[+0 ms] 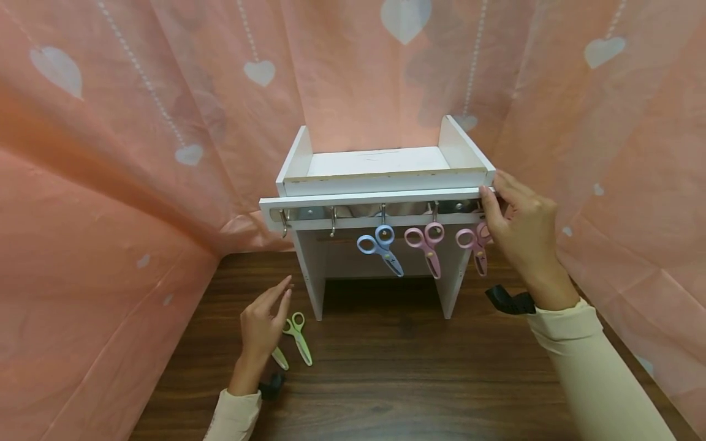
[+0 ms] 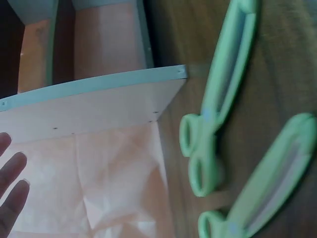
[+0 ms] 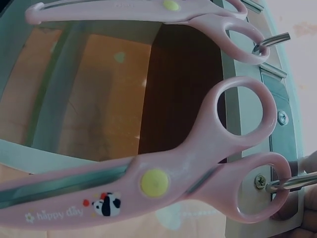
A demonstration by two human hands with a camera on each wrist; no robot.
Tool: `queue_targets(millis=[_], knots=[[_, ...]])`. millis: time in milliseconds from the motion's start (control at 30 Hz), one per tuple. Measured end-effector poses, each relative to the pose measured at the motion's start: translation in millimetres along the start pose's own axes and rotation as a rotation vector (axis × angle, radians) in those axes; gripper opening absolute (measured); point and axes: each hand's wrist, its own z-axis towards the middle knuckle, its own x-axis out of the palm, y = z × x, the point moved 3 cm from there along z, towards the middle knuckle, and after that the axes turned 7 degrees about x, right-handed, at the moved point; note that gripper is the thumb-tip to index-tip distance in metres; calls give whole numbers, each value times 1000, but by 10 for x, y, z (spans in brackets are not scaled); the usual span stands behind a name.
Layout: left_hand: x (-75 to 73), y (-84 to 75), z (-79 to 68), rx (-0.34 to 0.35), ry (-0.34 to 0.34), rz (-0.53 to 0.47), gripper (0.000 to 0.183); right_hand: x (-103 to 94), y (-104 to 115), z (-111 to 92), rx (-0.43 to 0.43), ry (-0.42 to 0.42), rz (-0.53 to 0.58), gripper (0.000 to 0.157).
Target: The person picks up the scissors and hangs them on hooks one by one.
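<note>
My right hand grips the right end of a white hook rail, its thumb in front and its fingers behind. From the rail's rightmost hook hang pink scissors with a panda print. A second pair of pink scissors and blue scissors hang on the hooks to their left. My left hand hovers low at the left with fingers extended, holding nothing. Beside it, green scissors lie on the brown wooden surface, and another green pair is partly hidden by that hand.
The rail runs across the front of a white shelf unit with an open top tray. Two metal hooks at the left carry nothing. Peach curtains with white hearts enclose the back and both sides.
</note>
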Motion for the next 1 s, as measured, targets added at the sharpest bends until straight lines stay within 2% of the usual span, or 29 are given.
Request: queue_targets(millis=[167, 367, 500, 867, 1000], knots=[[32, 27, -147, -35, 42, 28, 29, 4, 3, 6, 2, 4, 7, 15], [31, 42, -279, -109, 92, 37, 23, -1, 15, -1, -12, 17, -4, 15], [21, 40, -325, -137, 121, 41, 20, -11, 17, -1, -27, 25, -26, 17], [-43, -8, -444, -251, 283, 110, 18, 9, 13, 14, 4, 17, -18, 25], [-61, -37, -476, -288, 325, 108, 17, 0, 13, 7, -1, 17, -35, 26]])
